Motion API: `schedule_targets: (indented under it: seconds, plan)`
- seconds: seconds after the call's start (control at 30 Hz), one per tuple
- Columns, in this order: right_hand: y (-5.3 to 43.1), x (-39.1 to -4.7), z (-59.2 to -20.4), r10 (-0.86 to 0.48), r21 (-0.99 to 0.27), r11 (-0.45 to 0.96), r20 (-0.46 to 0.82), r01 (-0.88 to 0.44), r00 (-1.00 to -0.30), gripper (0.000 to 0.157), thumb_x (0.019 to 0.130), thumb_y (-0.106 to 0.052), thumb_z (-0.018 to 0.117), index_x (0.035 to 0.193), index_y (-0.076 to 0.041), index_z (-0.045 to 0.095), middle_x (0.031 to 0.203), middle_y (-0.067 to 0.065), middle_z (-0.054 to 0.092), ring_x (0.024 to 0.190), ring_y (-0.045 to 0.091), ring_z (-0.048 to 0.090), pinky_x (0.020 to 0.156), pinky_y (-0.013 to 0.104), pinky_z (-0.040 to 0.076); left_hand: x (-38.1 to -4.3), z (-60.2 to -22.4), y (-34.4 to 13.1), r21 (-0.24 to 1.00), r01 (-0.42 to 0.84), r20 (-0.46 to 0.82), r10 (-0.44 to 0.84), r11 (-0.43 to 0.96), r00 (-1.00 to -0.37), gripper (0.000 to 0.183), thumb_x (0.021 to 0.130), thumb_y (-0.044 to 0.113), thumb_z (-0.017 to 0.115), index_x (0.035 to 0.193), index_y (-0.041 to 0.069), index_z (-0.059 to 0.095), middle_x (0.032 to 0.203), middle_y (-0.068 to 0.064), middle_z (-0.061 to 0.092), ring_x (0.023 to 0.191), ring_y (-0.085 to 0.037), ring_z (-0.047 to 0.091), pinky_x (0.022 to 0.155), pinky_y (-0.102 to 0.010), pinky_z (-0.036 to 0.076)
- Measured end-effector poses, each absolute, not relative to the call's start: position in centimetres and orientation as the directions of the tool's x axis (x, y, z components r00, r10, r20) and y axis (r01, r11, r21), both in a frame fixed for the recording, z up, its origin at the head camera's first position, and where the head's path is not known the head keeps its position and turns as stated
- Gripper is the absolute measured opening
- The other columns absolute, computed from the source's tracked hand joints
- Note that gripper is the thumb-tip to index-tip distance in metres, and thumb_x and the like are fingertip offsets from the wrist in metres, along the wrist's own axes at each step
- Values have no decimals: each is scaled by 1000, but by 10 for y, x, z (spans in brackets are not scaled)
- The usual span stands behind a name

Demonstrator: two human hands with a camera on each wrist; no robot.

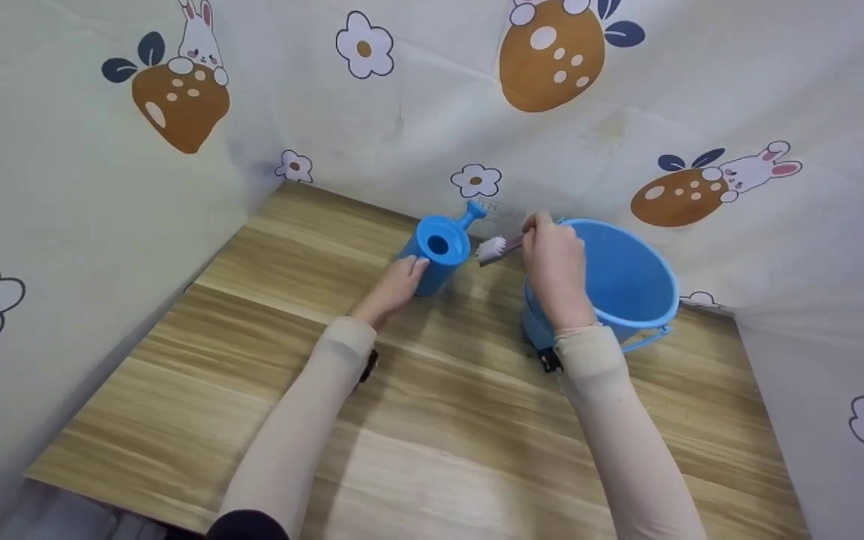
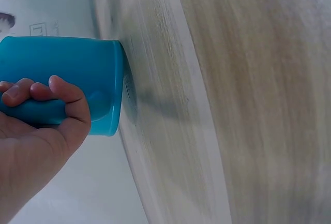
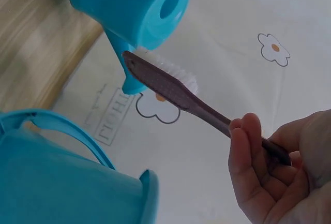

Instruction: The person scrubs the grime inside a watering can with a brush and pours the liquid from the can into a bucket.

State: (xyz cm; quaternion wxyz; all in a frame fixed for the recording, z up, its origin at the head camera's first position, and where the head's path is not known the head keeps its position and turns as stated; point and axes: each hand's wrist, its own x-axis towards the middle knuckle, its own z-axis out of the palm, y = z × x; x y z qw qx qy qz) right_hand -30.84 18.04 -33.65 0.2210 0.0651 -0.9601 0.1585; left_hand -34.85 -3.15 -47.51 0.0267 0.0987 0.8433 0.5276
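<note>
My left hand (image 1: 400, 281) grips the handle of a blue watering can (image 2: 77, 53), fingers curled round it. The can's round top hole faces up and its spout points to the back wall; its base is right at the wooden tabletop. My right hand (image 1: 554, 262) holds a scrub brush (image 3: 163, 84) by the end of its purple-brown handle. White bristles (image 1: 490, 248) on the brush head are just right of the can in the head view. Below and beside the right hand stands a blue bucket (image 1: 631, 281), partly hidden by that hand and forearm.
The bucket's handle (image 1: 648, 341) hangs down on its right side. Behind the wooden table (image 1: 417, 420) rises a pale cloth wall (image 1: 417, 127) printed with flowers and rabbits, with further cloth at both sides.
</note>
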Motion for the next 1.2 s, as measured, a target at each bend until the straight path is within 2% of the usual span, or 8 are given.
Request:
schedule_targets:
  seconds: [0.13, 0.27, 0.53, 0.83, 1.2]
  plan:
    - [177, -309, -348, -75, -263, 943, 424, -202, -902, 19, 99, -8, 48, 99, -2, 66, 78, 16, 70, 66, 34, 67, 60, 46, 53, -348, -475, -31, 890, 142, 60, 197, 432, -979, 32, 110, 25, 34, 91, 4, 48, 86, -6, 41, 91, -24, 48, 94, -46, 46]
    - [174, -311, -359, -92, -260, 945, 370, -198, -925, 19, 99, -8, 47, 99, -3, 66, 80, 15, 72, 70, 35, 69, 63, 47, 54, -347, -474, -31, 887, 148, 68, 194, 437, -979, 31, 109, 24, 35, 88, 5, 47, 83, -5, 39, 89, -24, 47, 93, -46, 46]
    - [172, -318, -381, -97, -245, 948, 383, -203, -919, 16, 97, -5, 49, 94, 1, 63, 83, 24, 70, 77, 43, 69, 68, 54, 54, -344, -471, -28, 871, 155, 65, 203, 466, -977, 32, 109, 25, 35, 90, 4, 48, 87, -7, 42, 90, -25, 47, 94, -46, 46]
    - [171, -322, -399, -85, -284, 942, 319, -181, -944, 21, 100, -6, 47, 106, 4, 65, 95, 24, 72, 83, 38, 72, 72, 48, 58, -346, -472, -27, 850, 180, 89, 202, 495, -975, 33, 109, 24, 35, 91, 1, 50, 87, -8, 43, 90, -25, 49, 95, -48, 47]
    - [164, -322, -415, -66, -339, 925, 303, -172, -951, 27, 96, -9, 48, 113, 4, 64, 99, 26, 72, 87, 43, 70, 76, 53, 56, -345, -471, -27, 853, 173, 85, 197, 492, -977, 33, 109, 24, 36, 94, 0, 51, 87, -8, 43, 92, -27, 50, 95, -47, 46]
